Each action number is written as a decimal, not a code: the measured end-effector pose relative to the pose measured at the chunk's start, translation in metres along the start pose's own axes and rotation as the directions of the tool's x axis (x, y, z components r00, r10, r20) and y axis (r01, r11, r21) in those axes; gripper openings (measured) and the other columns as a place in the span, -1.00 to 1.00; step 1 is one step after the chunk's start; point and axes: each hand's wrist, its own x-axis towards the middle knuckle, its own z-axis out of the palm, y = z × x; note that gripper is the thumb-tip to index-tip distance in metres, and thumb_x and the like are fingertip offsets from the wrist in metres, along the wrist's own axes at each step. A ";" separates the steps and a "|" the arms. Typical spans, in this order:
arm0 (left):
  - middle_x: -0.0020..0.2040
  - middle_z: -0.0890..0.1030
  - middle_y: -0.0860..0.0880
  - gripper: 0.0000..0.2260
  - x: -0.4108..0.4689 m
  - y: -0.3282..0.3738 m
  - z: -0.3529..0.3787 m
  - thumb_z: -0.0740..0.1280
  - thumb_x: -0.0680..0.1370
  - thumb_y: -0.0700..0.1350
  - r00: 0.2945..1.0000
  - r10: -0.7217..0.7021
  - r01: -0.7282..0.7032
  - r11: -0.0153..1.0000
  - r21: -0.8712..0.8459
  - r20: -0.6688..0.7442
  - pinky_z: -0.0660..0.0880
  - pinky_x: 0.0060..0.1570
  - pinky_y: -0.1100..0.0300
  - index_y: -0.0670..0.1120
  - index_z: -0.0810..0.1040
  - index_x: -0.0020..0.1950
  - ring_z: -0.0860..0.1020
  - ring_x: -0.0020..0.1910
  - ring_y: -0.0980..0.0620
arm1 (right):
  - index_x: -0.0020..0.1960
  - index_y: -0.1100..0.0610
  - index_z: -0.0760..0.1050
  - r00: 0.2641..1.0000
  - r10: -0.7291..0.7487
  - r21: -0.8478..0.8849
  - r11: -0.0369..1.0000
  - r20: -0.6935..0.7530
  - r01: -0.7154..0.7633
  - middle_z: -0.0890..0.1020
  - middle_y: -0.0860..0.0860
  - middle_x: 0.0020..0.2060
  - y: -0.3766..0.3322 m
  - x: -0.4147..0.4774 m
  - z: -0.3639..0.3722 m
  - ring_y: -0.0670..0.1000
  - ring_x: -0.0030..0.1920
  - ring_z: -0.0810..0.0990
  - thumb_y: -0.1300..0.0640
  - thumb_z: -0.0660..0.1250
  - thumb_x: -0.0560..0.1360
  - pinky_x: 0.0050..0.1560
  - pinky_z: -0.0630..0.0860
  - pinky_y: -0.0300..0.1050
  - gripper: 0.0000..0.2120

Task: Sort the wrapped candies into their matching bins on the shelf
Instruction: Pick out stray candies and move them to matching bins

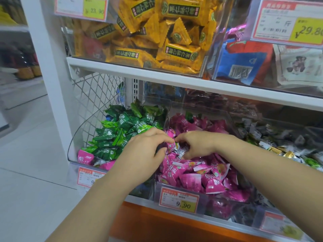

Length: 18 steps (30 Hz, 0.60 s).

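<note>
Two clear bins stand side by side on the lower shelf. The left bin (pixel 73 137) holds green wrapped candies (pixel 120 126), with a few pink candies (pixel 85 158) lying at its front. The middle bin (pixel 225 112) is full of pink wrapped candies (pixel 195 177). Over the divider between the two, my left hand (pixel 145 154) grips pink candies (pixel 170 146) in its curled fingers. My right hand (pixel 195 144) reaches into the pink bin, its fingers curled on a white-edged candy (pixel 181 151) right beside the left fingertips.
To the right, a third bin (pixel 279 119) holds grey, white and gold candies. The upper shelf (pixel 157 74) carries bins of yellow packets (pixel 157 35) and blue-red packets (pixel 244 62). Price tags (pixel 180 201) hang on the bin fronts. A white post and floor lie to the left.
</note>
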 end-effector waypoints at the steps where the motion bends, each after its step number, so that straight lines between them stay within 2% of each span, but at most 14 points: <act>1: 0.13 0.44 0.26 -0.75 0.000 0.000 0.000 0.27 0.57 -0.13 1.000 0.001 -0.001 1.000 -0.001 0.001 0.32 0.32 0.05 0.13 0.56 0.20 0.43 0.20 0.18 | 0.51 0.04 0.14 1.000 0.007 0.003 1.000 0.022 -0.007 0.37 0.02 0.40 0.000 0.001 -0.001 0.06 0.31 0.42 -0.03 0.42 0.44 0.28 0.38 -0.12 -0.26; 4: 0.14 0.45 0.25 -0.75 0.000 0.000 0.000 0.28 0.56 -0.12 1.000 -0.001 0.001 1.000 -0.012 0.002 0.32 0.32 0.03 0.12 0.56 0.19 0.44 0.20 0.16 | 0.52 0.02 0.07 0.997 0.009 0.017 1.000 0.076 -0.010 0.34 0.02 0.42 -0.001 0.003 -0.004 0.06 0.30 0.43 -0.01 0.42 0.44 0.25 0.37 -0.15 -0.22; 8: 0.17 0.45 0.24 -0.75 0.000 0.000 0.000 0.27 0.56 -0.12 1.000 -0.007 0.007 1.000 -0.013 0.008 0.31 0.32 0.03 0.13 0.56 0.20 0.44 0.20 0.16 | 0.53 -0.01 0.08 0.993 0.007 0.084 0.996 0.120 -0.017 0.32 0.02 0.43 0.005 0.006 -0.004 0.04 0.33 0.39 -0.02 0.44 0.43 0.28 0.35 -0.13 -0.20; 12: 0.17 0.46 0.22 -0.75 -0.001 0.001 -0.001 0.28 0.56 -0.13 1.000 -0.002 0.002 1.000 -0.025 0.011 0.34 0.28 0.03 0.12 0.56 0.19 0.46 -0.01 0.23 | 0.52 -0.08 0.08 0.993 0.014 0.159 0.987 0.116 -0.033 0.40 0.02 0.34 0.010 0.006 -0.002 0.01 0.24 0.44 0.01 0.43 0.44 0.16 0.36 -0.21 -0.23; 15: 0.18 0.46 0.22 -0.75 -0.001 0.002 -0.001 0.28 0.57 -0.12 1.000 -0.004 0.004 1.000 -0.022 0.012 0.36 0.25 0.04 0.13 0.56 0.20 0.44 -0.08 0.27 | 0.51 -0.05 0.10 0.997 0.020 0.232 0.972 0.080 -0.038 0.50 0.00 0.13 0.012 0.004 0.002 -0.07 -0.02 0.49 0.04 0.45 0.43 -0.04 0.41 -0.28 -0.21; 18: 0.18 0.46 0.22 -0.75 0.000 0.002 -0.001 0.27 0.57 -0.13 1.000 -0.007 0.007 1.000 -0.023 0.007 0.32 0.31 0.03 0.12 0.56 0.20 0.46 0.13 0.18 | 0.52 0.01 0.06 0.998 0.026 0.326 0.944 0.062 -0.045 0.54 0.05 0.03 0.014 0.005 0.005 -0.11 -0.23 0.47 0.14 0.46 0.42 -0.28 0.37 -0.34 -0.18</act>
